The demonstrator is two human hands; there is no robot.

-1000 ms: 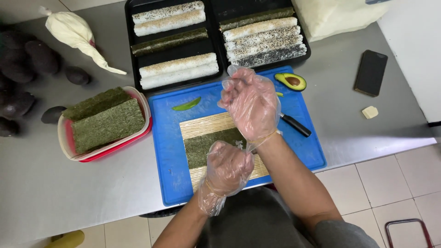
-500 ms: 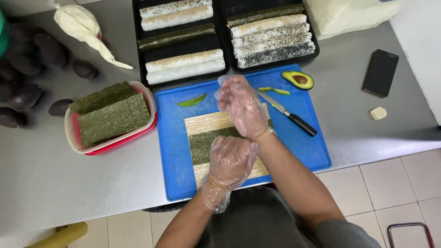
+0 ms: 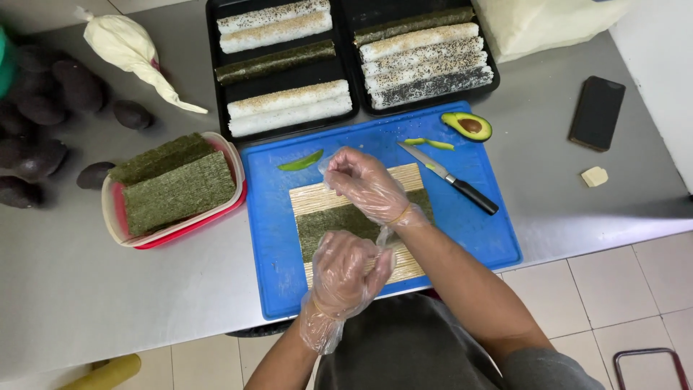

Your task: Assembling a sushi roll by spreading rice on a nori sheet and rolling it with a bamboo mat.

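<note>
Both gloved hands over nori sheet [image 3: 328, 225] on mat [image 3: 317, 196]

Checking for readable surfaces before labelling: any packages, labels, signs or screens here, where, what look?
Phone: on the steel counter, far right; flat black rectangle, screen dark.
Plastic bag: top right, beside the trays; bulging, translucent cream.
Piping bag: top left; cream, tapering to a point.
No labels or signs visible.

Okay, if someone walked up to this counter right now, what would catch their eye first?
Probably the bright blue cutting board at the centre, where the gloved left hand and right hand hover over a seaweed sheet on a bamboo mat. Behind it, two black trays hold long finished rolls. A tub of seaweed sheets sits left of the board.
</note>
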